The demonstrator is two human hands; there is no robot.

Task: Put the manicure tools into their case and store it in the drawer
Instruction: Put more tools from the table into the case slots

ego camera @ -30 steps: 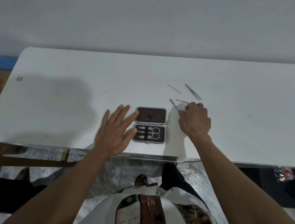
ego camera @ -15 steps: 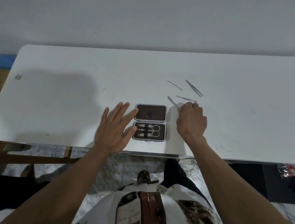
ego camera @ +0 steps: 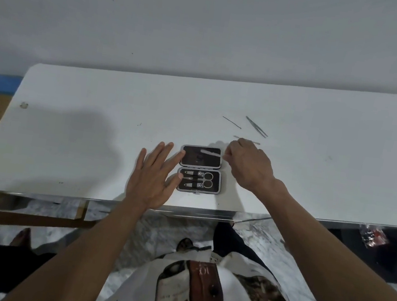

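Nearest the camera, the left hand [ego camera: 152, 178] lies flat with its fingers spread, their tips touching the left edge of the open case [ego camera: 200, 169], which sits on the white worktop [ego camera: 72, 132] close to its front edge. The case's near half [ego camera: 215, 183] holds a pair of scissors [ego camera: 203, 179] and two other metal tools side by side, too small to name with certainty. The far half [ego camera: 191, 158] is a dark panel. Over that panel, the right hand [ego camera: 247, 166] pinches one end of a thin, flat metal tool [ego camera: 208, 152], fingers curled round it; the tool points left above the lid, and motion blur hides whether it touches the lining. Just beyond the right hand's knuckles a slim tool [ego camera: 247, 139] lies on the worktop. Farther back, well apart from the case, lie a thin rod-like tool [ego camera: 232, 122] and tweezers [ego camera: 257, 126], both angled. Behind the worktop rises a plain pale wall [ego camera: 210, 24].
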